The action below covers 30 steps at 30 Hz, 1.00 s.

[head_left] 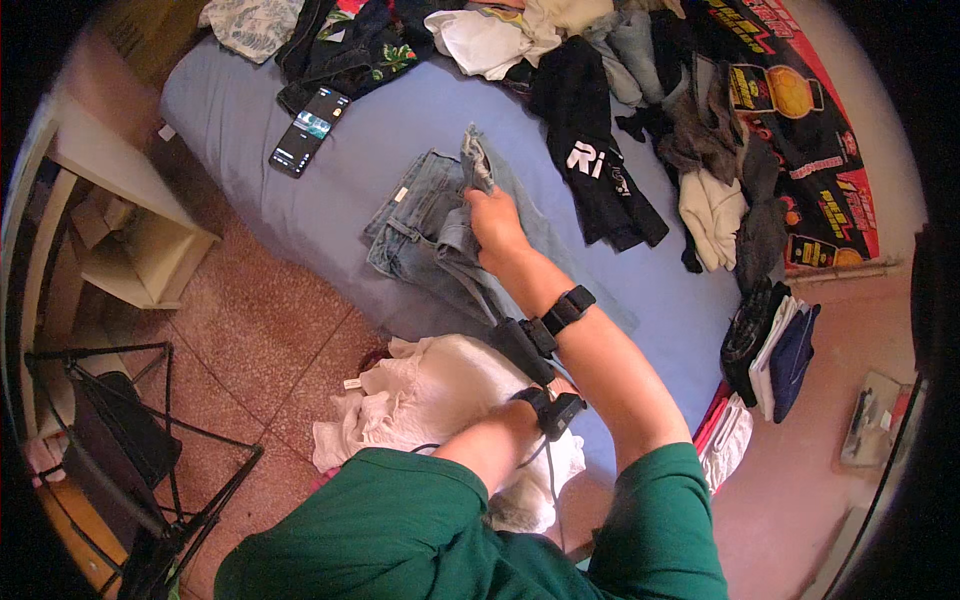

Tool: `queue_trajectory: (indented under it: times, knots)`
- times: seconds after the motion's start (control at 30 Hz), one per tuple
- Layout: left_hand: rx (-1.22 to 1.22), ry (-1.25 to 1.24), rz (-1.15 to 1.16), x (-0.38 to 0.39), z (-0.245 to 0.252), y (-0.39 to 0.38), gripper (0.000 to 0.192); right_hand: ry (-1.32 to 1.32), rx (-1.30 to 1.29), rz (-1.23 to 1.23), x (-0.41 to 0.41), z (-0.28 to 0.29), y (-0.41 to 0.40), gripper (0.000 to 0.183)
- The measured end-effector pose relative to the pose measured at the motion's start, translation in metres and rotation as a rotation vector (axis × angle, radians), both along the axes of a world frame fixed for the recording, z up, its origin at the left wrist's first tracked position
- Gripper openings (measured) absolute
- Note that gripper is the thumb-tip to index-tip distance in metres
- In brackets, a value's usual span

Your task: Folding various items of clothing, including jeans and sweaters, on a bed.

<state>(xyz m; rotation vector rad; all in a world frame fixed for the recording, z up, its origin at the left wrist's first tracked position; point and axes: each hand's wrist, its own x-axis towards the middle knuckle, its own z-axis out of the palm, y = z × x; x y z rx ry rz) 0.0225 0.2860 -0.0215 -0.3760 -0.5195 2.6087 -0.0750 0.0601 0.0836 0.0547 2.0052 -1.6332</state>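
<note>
A pair of light blue denim jeans (420,217) lies on the blue bed sheet, its waistband towards the left with a small pale label. My right hand (495,221) grips a leg of the jeans near its frayed hem and lifts that end above the waist part. A black band with a small device circles my right wrist. My left hand (566,390) reaches under my right forearm, close to the lower part of the jeans. Most of its fingers are hidden, so its hold cannot be made out. White crinkled clothing (420,382) lies below, near my left forearm.
A smartphone (310,131) with a lit screen lies on the bed (240,112). Black printed clothing (585,150) and other garments heap along the far and right sides. Folded clothes (772,352) stack at the right edge. A black folding chair (127,420) stands on the floor at left.
</note>
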Motion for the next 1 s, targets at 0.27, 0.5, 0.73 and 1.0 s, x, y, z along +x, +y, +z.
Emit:
queue_trajectory:
  times: [0.27,0.5,0.73,1.0]
  knots:
    - [0.050,-0.017,-0.006,0.003,0.003,-0.008,0.043,-0.164,0.013,0.322,0.029,0.036,-0.003,0.064]
    - [0.043,-0.029,-0.049,0.015,-0.002,-0.010,0.041,0.107,-0.031,0.481,0.007,0.093,0.127,0.058]
    - [-0.170,-0.029,-0.100,0.023,0.041,-0.032,0.035,0.094,0.236,0.042,0.015,0.055,0.324,0.052]
    - [-0.521,-0.211,-0.281,0.049,0.046,-0.039,0.031,-0.031,0.071,-0.322,0.064,-0.027,0.360,0.059]
